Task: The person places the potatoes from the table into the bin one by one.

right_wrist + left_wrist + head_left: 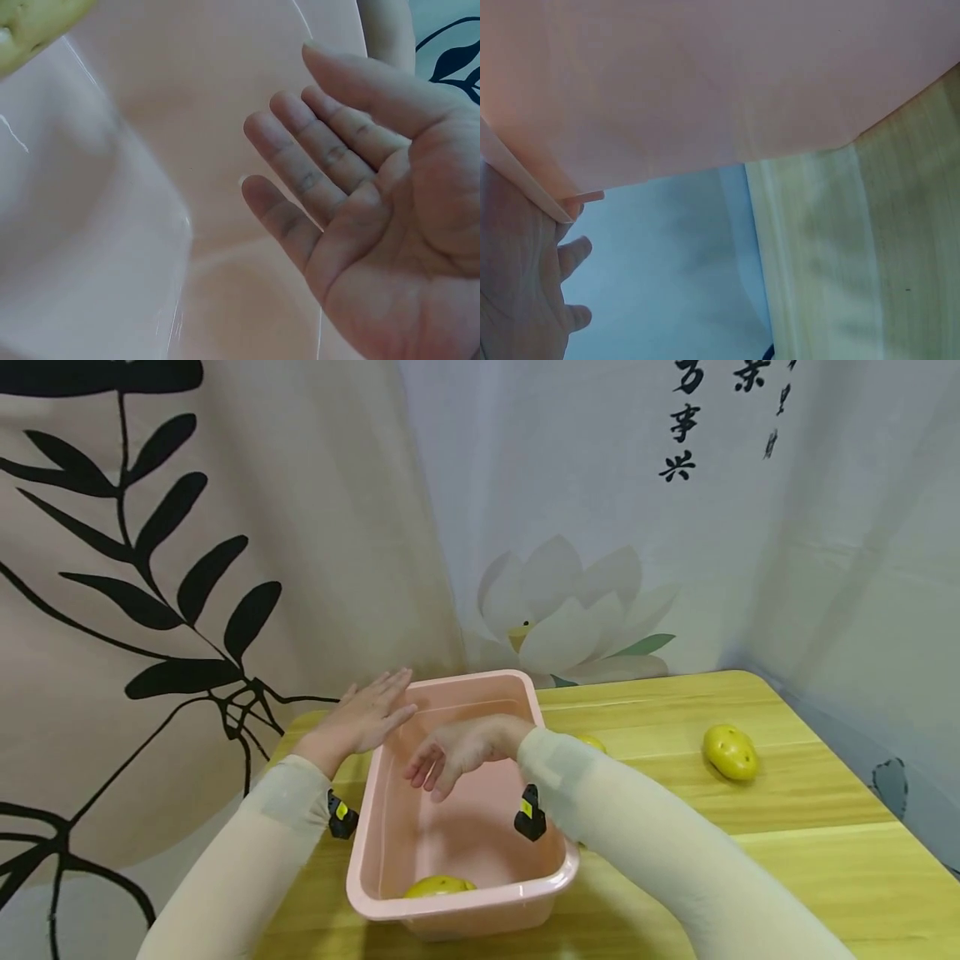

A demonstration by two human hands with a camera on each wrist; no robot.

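A pink plastic basin (517, 893) stands on the wooden table. My left hand (367, 717) lies at its far left rim with the fingers straight; the left wrist view shows the palm (517, 262) against the outside of the rim. Over the inside of the basin hovers my right hand (467, 750), holding nothing, its fingers loosely bent. In the right wrist view the palm (397, 240) faces the camera, fingers apart. One yellow potato (440, 886) lies inside at the near end, partly hidden by the front rim; its edge (34, 30) also appears in the right wrist view.
Another yellow potato (731, 752) lies on the right part of the table (795, 860). A further one (592, 742) shows just beyond my right forearm, mostly hidden by it. A printed curtain (337, 527) hangs behind the table's back edge.
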